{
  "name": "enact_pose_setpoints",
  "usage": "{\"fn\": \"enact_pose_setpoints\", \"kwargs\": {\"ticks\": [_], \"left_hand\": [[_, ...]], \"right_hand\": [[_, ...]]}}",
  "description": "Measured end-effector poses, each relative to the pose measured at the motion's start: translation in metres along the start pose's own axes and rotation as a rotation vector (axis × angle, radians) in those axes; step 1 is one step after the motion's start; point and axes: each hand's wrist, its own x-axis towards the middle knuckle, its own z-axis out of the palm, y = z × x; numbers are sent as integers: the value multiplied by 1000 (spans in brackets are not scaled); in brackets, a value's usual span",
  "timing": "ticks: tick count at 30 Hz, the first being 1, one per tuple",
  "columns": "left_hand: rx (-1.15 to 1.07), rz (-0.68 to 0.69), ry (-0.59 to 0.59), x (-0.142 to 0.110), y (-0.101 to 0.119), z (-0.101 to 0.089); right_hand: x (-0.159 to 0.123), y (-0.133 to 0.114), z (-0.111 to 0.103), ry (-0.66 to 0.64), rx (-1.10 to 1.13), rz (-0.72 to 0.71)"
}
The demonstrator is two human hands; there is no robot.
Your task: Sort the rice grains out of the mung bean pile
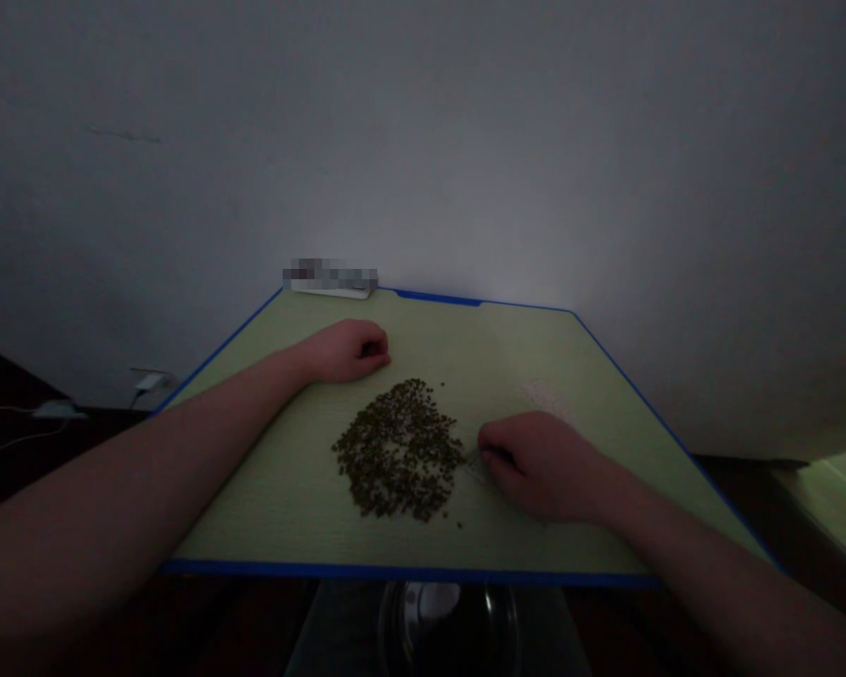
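A loose heap of small dark greenish-brown grains or seeds [401,451] is spread on the middle of the pale table. Beyond its left side, my left hand [349,350] rests on the tabletop, fingers curled in, with nothing visible in them. Close to the heap's right edge is my right hand [540,465], closed with thumb and fingers together. From its fingers a faint thin, pointed tool [475,464] reaches toward the grains; the dim light hides its exact kind. Behind the right hand lies a faint scatter of pale grains [546,395].
The table [289,527] has a blue edge and stands against a grey wall. A white-based object [331,290], blurred out on top, sits at the far left corner. Below the near edge, a shiny metal bowl [504,621] rests at my lap. Cables and a plug [149,383] are at left.
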Motion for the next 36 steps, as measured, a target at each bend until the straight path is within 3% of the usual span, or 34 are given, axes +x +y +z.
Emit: {"fn": "enact_pose_setpoints", "kwargs": {"ticks": [7,21,24,33,36], "left_hand": [[-3,5,6,1,-2,1],[-7,6,7,0,-2,2],[-1,-2,0,0,-1,2],[-1,-2,3,1,-2,2],[3,2,8,1,-3,3]], "right_hand": [[-1,12,-3,-8,-31,77],[-2,30,-9,64,105,73],[-3,34,-8,31,97,77],[-5,25,-6,-80,155,-66],[-3,20,-3,-45,121,-26]]}}
